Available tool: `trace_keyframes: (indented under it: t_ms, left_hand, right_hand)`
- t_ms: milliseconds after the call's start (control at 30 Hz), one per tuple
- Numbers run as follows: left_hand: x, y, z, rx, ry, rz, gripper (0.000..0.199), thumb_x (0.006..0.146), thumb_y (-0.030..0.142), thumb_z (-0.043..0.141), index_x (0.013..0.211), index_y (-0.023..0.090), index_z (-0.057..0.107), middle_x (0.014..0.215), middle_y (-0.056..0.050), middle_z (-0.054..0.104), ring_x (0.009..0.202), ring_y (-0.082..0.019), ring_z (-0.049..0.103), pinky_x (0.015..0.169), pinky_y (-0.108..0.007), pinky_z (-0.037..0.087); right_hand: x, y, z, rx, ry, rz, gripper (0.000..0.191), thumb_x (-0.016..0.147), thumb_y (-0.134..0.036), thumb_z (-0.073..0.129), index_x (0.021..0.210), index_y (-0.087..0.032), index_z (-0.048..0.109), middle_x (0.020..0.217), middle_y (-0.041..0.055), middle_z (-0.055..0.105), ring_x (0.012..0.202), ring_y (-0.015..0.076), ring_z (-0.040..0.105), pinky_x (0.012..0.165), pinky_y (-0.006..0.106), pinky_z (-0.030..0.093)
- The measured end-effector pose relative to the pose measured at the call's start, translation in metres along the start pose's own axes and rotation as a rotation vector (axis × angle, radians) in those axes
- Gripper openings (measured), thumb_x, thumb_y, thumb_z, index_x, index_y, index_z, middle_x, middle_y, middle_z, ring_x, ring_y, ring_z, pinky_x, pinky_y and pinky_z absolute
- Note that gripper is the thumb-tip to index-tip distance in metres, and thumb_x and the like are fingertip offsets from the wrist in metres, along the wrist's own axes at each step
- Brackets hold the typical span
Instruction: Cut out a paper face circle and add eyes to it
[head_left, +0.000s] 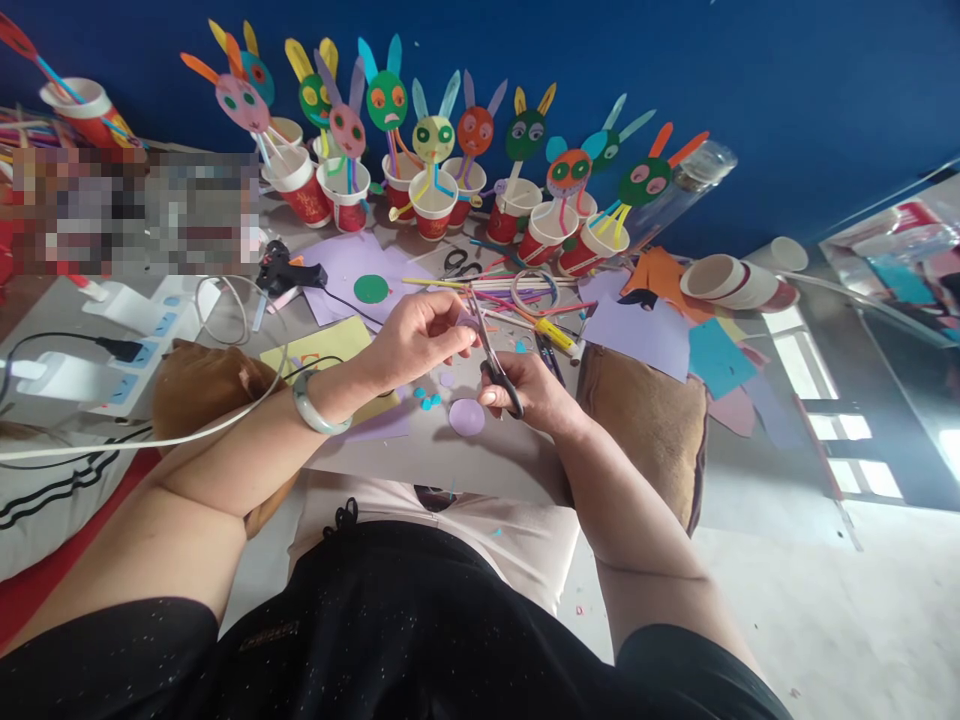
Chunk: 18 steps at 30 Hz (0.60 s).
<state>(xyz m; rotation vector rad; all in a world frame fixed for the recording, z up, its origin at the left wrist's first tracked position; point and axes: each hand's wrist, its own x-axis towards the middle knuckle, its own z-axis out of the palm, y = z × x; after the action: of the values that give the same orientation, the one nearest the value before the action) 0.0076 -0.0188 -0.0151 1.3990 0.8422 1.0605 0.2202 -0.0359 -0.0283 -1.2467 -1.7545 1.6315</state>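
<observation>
My left hand (427,335) pinches a small piece of purple paper (469,319) above the middle of the table. Wrapped round the handles of black-handled scissors (501,378), my right hand (532,390) is just to the right, and the blades point up to the purple piece. Below the hands lie a purple paper circle (466,417) and several small blue pieces (426,403). A green circle (371,289) rests on purple paper behind my left hand.
Red paper cups (433,212) with rabbit-faced figures line the back by the blue wall. A glue gun (289,272) and power strip (146,350) are at left. Brown cushions (645,430) flank the work area. Stacked cups (731,282) and coloured paper (637,330) lie right.
</observation>
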Motion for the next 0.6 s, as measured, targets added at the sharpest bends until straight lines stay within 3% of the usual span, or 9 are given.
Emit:
trace_keyframes:
  t_ms: [600]
  left_hand:
    - [0.0003, 0.0035, -0.0014, 0.035, -0.028, -0.017, 0.002, 0.08, 0.016, 0.066, 0.078, 0.017, 0.066, 0.068, -0.001, 0.072, 0.064, -0.01, 0.07, 0.055, -0.018, 0.054]
  right_hand:
    - [0.0025, 0.0001, 0.0, 0.007, 0.0, 0.004, 0.07, 0.054, -0.077, 0.095, 0.067, -0.02, 0.057, 0.049, -0.0031, 0.057, 0.047, 0.009, 0.044, 0.047, 0.025, 0.029]
